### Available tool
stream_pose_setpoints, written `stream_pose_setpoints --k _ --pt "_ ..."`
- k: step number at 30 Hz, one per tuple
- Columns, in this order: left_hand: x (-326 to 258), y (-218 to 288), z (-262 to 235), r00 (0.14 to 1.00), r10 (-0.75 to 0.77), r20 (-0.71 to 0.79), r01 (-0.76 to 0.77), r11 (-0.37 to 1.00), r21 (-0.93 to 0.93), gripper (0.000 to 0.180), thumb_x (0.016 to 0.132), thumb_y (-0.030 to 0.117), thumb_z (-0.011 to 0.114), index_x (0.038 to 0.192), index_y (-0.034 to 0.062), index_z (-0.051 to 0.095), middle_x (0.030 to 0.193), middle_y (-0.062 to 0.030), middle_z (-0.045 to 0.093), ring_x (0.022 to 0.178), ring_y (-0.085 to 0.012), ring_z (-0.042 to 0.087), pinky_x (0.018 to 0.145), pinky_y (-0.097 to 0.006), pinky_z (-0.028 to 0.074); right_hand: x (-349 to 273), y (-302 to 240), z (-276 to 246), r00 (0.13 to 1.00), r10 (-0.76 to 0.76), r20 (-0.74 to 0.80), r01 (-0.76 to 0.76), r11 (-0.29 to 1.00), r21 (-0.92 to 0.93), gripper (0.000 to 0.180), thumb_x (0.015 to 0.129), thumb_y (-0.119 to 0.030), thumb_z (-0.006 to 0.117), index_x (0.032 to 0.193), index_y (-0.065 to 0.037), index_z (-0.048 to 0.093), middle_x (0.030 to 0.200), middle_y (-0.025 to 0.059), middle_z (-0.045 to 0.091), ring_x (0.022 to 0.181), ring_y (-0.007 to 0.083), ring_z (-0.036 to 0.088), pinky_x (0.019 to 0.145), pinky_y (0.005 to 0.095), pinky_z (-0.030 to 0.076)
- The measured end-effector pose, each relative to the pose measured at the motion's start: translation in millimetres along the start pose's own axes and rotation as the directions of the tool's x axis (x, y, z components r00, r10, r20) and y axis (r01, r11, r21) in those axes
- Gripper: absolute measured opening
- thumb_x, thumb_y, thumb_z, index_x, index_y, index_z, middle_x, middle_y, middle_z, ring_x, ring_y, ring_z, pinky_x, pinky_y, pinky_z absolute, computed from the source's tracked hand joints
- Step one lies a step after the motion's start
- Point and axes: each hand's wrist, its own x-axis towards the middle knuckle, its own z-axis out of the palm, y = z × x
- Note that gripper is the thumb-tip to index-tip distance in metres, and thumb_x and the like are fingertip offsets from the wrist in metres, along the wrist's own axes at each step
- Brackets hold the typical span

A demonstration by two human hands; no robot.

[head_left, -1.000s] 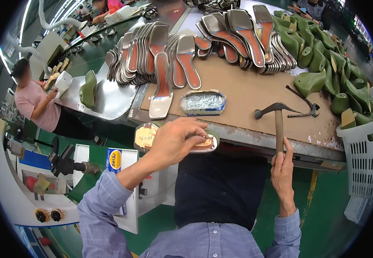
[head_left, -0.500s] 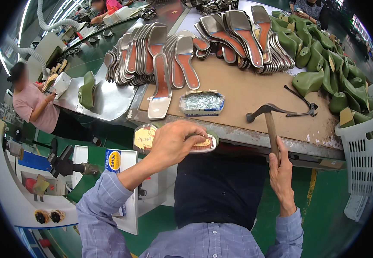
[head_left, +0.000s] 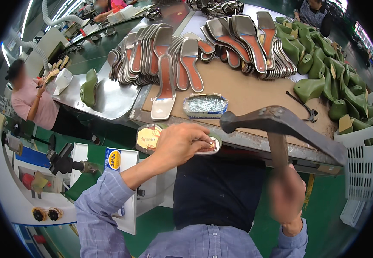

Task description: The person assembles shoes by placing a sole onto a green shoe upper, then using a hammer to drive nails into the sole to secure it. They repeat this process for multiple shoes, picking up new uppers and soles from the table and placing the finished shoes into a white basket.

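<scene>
My left hand (head_left: 182, 144) presses down on a shoe insole (head_left: 152, 138), its grip closed over the heel end; the insole is glossy, tan-gold with a metallic rim, and sits at the near edge of the worktop (head_left: 255, 92). My right hand (head_left: 286, 194), blurred, has its grip wrapped round the wooden handle of a hammer (head_left: 277, 122), the dark iron head raised just right of the insole. Beyond the insole lie a tray of nails (head_left: 205, 105), fanned soles (head_left: 165, 56) and green lasts (head_left: 324, 64) on brown board. What supports the insole is hidden under my hand.
</scene>
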Motion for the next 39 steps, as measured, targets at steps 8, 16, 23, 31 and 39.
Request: stream_pose_setpoints --k 8,16,23,31,39 --pt "-0.7 5.4 -1.8 0.996 -0.076 0.044 0.076 0.997 0.000 0.027 0.082 0.029 0.080 0.102 0.0123 0.074 0.095 -0.0077 0.070 0.092 -0.0297 0.068 0.081 -0.041 0.051 24.6 -9.1 14.6 0.987 0.098 0.128 -0.080 0.987 -0.137 0.049 0.091 0.001 0.066 0.138 -0.005 0.054 0.077 0.0146 0.059 0.060 0.0299 0.058 0.056 0.0364 0.049" --pt "-14.3 -17.2 -22.9 0.970 0.154 0.189 -0.220 0.886 0.408 0.062 0.082 0.055 0.074 0.128 0.0151 0.063 0.107 -0.0084 0.064 0.102 -0.0273 0.063 0.092 -0.041 0.045 -15.1 6.5 -3.2 0.975 0.217 -0.040 -0.219 0.975 -0.045 0.049 0.097 -0.004 0.065 0.141 -0.003 0.045 0.095 0.0130 0.068 0.073 0.0157 0.063 0.065 0.0309 0.053" --pt "-12.0 -20.7 -19.7 0.958 0.153 0.243 -0.248 0.867 0.432 0.061 0.083 0.050 0.075 0.131 0.0154 0.059 0.100 -0.0068 0.058 0.093 -0.0257 0.061 0.086 -0.041 0.044 -9.3 -2.8 7.1 0.978 0.209 -0.026 -0.210 0.960 -0.186 0.043 0.089 -0.003 0.075 0.130 0.000 0.061 0.109 0.0191 0.072 0.087 0.0215 0.072 0.074 0.0300 0.057" --pt "-11.3 -19.5 -18.9 0.956 0.148 0.255 -0.251 0.863 0.439 0.058 0.084 0.048 0.074 0.127 0.0134 0.058 0.100 -0.0075 0.057 0.095 -0.0258 0.060 0.083 -0.040 0.043 9.8 -17.5 -14.0 0.985 -0.031 -0.169 0.029 0.999 -0.015 0.059 0.094 0.001 0.064 0.145 -0.003 0.035 0.104 0.0207 0.065 0.064 0.0121 0.055 0.054 0.0260 0.045" --pt "-10.9 -17.4 -17.8 0.955 0.144 0.261 -0.256 0.842 0.474 0.056 0.083 0.048 0.075 0.123 0.0130 0.058 0.098 -0.0077 0.055 0.094 -0.0251 0.059 0.080 -0.040 0.043 28.1 -15.0 7.1 0.977 0.153 0.148 -0.119 0.969 -0.217 0.047 0.089 0.001 0.072 0.134 0.002 0.057 0.088 0.0175 0.069 0.070 0.0259 0.065 0.068 0.0336 0.054"
